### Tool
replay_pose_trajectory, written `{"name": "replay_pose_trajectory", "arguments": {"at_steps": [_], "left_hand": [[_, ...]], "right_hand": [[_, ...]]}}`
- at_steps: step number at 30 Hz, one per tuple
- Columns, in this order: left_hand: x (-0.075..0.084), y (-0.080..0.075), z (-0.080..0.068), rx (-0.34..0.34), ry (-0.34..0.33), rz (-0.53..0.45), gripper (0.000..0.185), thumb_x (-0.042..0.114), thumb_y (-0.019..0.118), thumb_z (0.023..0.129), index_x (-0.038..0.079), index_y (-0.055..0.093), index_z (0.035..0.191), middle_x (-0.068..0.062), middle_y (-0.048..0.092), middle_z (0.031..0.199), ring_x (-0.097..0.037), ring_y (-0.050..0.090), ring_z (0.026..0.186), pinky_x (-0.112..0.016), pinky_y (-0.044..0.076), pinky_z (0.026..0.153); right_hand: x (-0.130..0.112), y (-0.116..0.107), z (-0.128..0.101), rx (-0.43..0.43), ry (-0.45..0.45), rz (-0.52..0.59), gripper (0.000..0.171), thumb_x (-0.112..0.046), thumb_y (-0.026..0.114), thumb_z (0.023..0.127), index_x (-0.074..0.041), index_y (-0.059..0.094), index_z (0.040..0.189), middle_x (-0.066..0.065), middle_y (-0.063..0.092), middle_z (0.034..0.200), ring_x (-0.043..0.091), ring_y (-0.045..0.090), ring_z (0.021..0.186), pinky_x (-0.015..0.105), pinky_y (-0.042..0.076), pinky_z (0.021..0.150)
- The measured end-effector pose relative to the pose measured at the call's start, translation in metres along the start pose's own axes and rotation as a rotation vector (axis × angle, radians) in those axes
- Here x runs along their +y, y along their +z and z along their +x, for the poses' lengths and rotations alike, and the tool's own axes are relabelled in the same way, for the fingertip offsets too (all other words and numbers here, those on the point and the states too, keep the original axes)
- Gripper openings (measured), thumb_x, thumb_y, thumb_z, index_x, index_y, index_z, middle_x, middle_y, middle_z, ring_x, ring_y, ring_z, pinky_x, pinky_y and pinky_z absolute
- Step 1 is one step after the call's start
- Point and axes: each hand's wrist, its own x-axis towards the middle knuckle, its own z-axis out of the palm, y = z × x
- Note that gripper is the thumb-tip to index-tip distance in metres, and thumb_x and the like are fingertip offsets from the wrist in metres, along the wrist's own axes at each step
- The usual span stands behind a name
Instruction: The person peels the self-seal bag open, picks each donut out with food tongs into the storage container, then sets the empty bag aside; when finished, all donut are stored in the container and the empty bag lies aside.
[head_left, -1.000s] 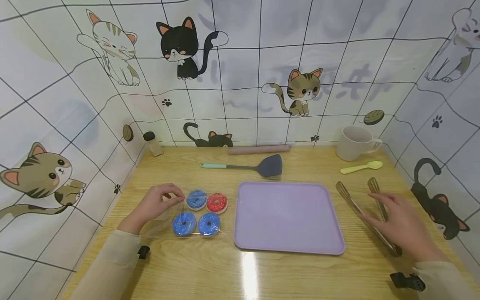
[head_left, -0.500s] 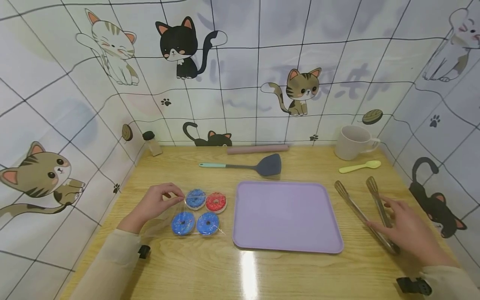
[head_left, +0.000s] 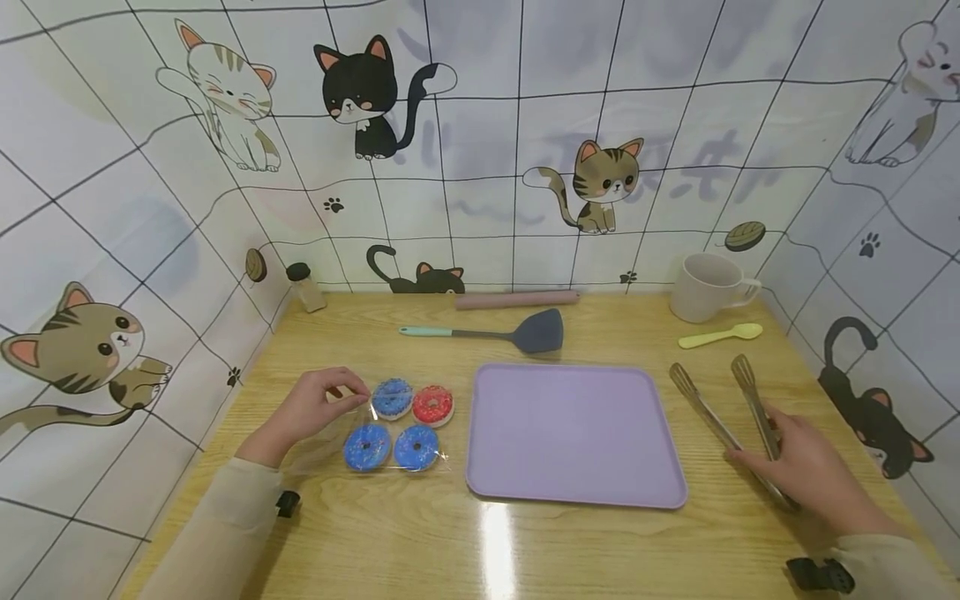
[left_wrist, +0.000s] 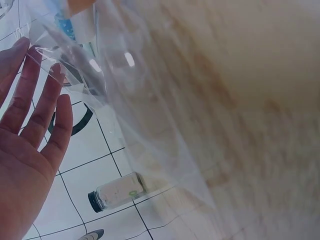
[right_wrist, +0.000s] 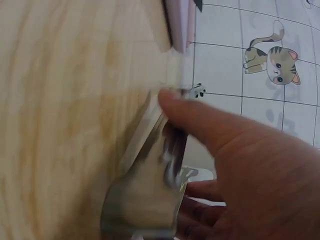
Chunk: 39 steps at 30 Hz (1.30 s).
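On the left side of the table, my left hand (head_left: 303, 412) pinches the edge of a clear plastic bag (left_wrist: 122, 70) between thumb and fingertips. The bag lies with several sprinkled donuts, blue ones such as the front-left donut (head_left: 354, 454) and one red donut (head_left: 446, 400) at the back right. On the right, my right hand (head_left: 810, 471) grips a pair of metal tongs (head_left: 705, 408), thumb on one arm and fingers at the other. The tongs' two tips stand apart and point away from me. In the right wrist view, the tongs' bent end (right_wrist: 140, 205) shows beside my thumb.
A purple tray (head_left: 573, 433) lies between the hands. Behind it are a spatula (head_left: 540, 331) and a pinkish rod (head_left: 517, 299). A mug (head_left: 697, 287) and yellow spoon (head_left: 716, 336) stand back right, a black-capped shaker (head_left: 306, 292) back left. Cat-print sheeting walls the table.
My right hand has come in from hovering over the tongs to gripping both arms. The left hand keeps its pinch on the bag, and the donuts have not moved.
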Motion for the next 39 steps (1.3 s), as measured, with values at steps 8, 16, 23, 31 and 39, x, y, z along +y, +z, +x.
{"name": "replay_pose_trajectory", "arguments": {"at_steps": [8, 16, 23, 31, 39], "left_hand": [[-0.001, 0.001, -0.001, 0.007, 0.005, 0.005, 0.005, 0.017, 0.077, 0.095, 0.018, 0.080, 0.098, 0.008, 0.075, 0.101, -0.008, 0.067, 0.092, -0.032, 0.054, 0.077], [0.001, 0.000, -0.001, -0.009, -0.022, 0.001, 0.005, 0.017, 0.076, 0.096, 0.020, 0.079, 0.098, 0.010, 0.074, 0.100, -0.007, 0.067, 0.092, -0.031, 0.054, 0.078], [0.001, 0.000, 0.000, -0.007, -0.015, 0.007, 0.006, 0.018, 0.075, 0.097, 0.021, 0.079, 0.099, 0.010, 0.074, 0.102, -0.007, 0.067, 0.094, -0.033, 0.055, 0.080], [0.000, 0.001, 0.002, 0.016, 0.019, 0.006, 0.006, 0.017, 0.075, 0.096, 0.020, 0.080, 0.098, 0.008, 0.075, 0.100, -0.009, 0.067, 0.092, -0.033, 0.055, 0.078], [0.000, -0.001, 0.004, 0.004, -0.009, 0.004, 0.006, 0.019, 0.076, 0.096, 0.023, 0.079, 0.099, 0.011, 0.074, 0.103, -0.009, 0.067, 0.095, -0.033, 0.055, 0.080]], "right_hand": [[0.000, 0.000, -0.002, 0.028, 0.005, 0.034, 0.091, -0.050, 0.073, 0.094, 0.023, 0.042, 0.139, 0.049, 0.052, 0.123, 0.060, 0.055, 0.105, 0.068, 0.047, 0.081], [-0.006, 0.006, -0.005, 0.163, -0.036, 0.079, 0.075, -0.039, 0.075, 0.095, 0.015, 0.048, 0.138, 0.042, 0.054, 0.125, 0.056, 0.057, 0.103, 0.067, 0.046, 0.078], [-0.031, 0.003, 0.004, 0.260, -0.178, 0.111, 0.061, -0.022, 0.081, 0.090, 0.009, 0.056, 0.137, 0.035, 0.060, 0.123, 0.051, 0.058, 0.102, 0.064, 0.045, 0.077], [-0.074, 0.006, 0.009, 0.295, -0.349, 0.114, 0.055, -0.010, 0.084, 0.084, 0.003, 0.062, 0.133, 0.027, 0.065, 0.118, 0.044, 0.061, 0.101, 0.057, 0.049, 0.075], [-0.119, 0.016, 0.016, 0.271, -0.468, 0.126, 0.052, -0.007, 0.084, 0.084, -0.006, 0.066, 0.132, 0.012, 0.069, 0.120, 0.031, 0.063, 0.108, 0.048, 0.051, 0.081]]}}
